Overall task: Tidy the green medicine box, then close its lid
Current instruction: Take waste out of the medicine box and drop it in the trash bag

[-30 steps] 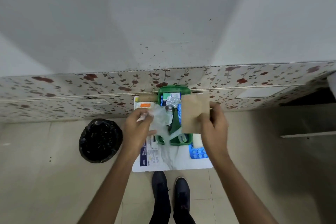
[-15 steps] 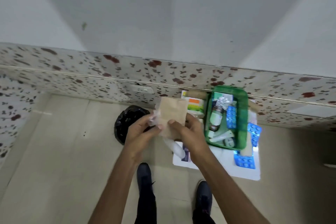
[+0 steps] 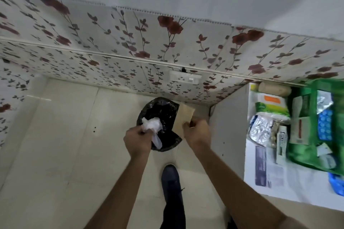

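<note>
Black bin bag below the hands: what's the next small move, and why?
Probably release both hands: the left hand holds crumpled clear plastic and the right hand a brown paper packet, both already over the open black bin bag.
</note>
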